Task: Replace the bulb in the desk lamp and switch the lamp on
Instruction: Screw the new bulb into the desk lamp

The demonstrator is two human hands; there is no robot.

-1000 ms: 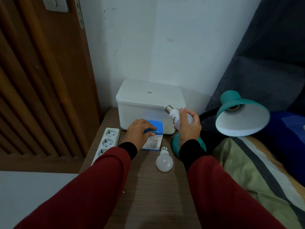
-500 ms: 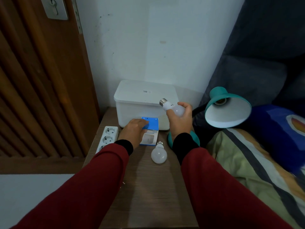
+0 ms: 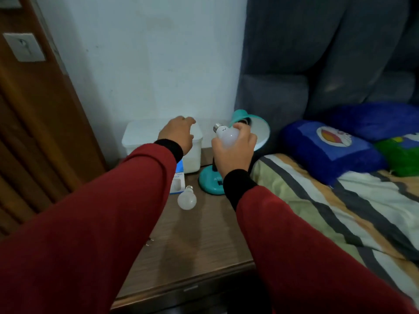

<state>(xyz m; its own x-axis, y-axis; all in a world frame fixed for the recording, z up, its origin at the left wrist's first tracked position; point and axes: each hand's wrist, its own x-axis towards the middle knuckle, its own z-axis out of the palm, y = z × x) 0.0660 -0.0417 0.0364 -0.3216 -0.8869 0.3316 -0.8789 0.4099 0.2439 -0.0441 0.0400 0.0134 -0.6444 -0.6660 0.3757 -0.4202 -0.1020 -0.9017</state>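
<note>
The room was rather dim. In front of me stood a white wall [image 3: 158, 64] with a few small dark marks on it. To my left was a brown wooden door [image 3: 34, 132] with slats and a pale metal plate [image 3: 23, 46] near its edge. Below me was a small wooden table [image 3: 192, 245] with a grey-brown top. To my right a bed [image 3: 340, 211] touched the table, covered by a striped sheet in green, white, grey and tan. A blue pillow [image 3: 328, 150] lay on it, and a grey padded headboard [image 3: 317, 64] rose behind.
</note>
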